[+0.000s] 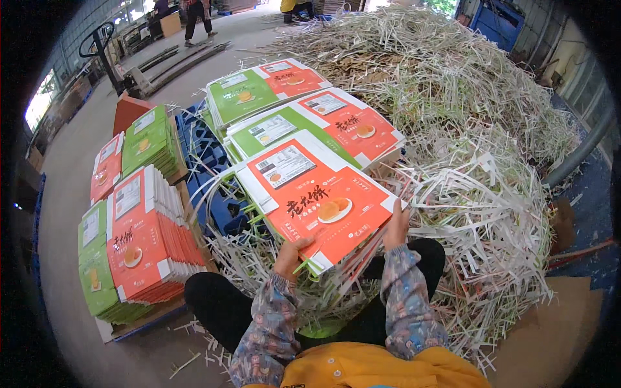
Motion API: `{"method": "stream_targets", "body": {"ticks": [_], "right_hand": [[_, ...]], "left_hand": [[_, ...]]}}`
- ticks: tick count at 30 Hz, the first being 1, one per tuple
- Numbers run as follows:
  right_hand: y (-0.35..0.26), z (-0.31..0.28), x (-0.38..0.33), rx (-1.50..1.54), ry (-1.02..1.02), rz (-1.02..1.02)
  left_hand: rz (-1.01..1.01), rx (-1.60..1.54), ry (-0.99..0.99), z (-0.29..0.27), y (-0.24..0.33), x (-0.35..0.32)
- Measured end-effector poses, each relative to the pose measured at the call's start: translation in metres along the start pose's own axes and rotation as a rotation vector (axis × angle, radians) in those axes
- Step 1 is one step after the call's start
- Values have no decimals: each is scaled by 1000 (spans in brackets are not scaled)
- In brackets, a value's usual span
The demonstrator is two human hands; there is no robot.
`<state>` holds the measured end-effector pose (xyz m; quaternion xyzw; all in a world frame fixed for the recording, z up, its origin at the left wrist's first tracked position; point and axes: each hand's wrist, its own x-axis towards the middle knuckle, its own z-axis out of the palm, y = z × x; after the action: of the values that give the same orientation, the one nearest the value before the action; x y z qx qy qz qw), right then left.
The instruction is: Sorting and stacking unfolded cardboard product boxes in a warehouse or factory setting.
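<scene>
A flat red printed cardboard sheet with a picture of a round cake lies tilted in front of me, above my lap. My left hand grips its near left edge, fingers over the top. At the right edge, my right hand holds the near corner with the thumb upright along it. Whether further sheets are under this one in my hands I cannot tell. Just beyond, a stack of green and red sheets overlaps another such stack. White and green paper strips hang below the sheet.
A big heap of shredded paper strips rises on the right and far right. To the left, stacked red and green sheets stand on a pallet beside a blue plastic pallet. Farther off are a pallet jack and a walking person.
</scene>
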<state>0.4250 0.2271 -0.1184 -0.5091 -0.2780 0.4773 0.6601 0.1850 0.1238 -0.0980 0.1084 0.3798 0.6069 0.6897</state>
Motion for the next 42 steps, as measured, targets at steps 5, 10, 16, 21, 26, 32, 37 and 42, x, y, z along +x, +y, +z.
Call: {"method": "stream_targets", "body": {"ticks": [5, 10, 16, 21, 26, 32, 37, 42], "right_hand": [[-1, 8, 3, -165, 106, -97], [-12, -14, 16, -67, -175, -58], [6, -35, 49, -40, -97, 18], [43, -47, 60, -511, 48, -286], [-19, -6, -38, -947, 248, -736], [-12, 5, -103, 434, -494, 444], [5, 18, -85, 368, -245, 583], [7, 17, -80, 252, -304, 523]], "left_hand": [[1, -5, -2, -4, 0, 0], [35, -112, -59, -19, 14, 1], [52, -169, -104, -19, 24, -1], [40, -204, -106, -10, 13, 4], [-1, -136, 34, -15, 7, 4], [-26, -106, -15, 3, -14, 8], [-55, 14, -16, 10, -20, 0], [-358, 362, -23, -12, -10, -17]]}}
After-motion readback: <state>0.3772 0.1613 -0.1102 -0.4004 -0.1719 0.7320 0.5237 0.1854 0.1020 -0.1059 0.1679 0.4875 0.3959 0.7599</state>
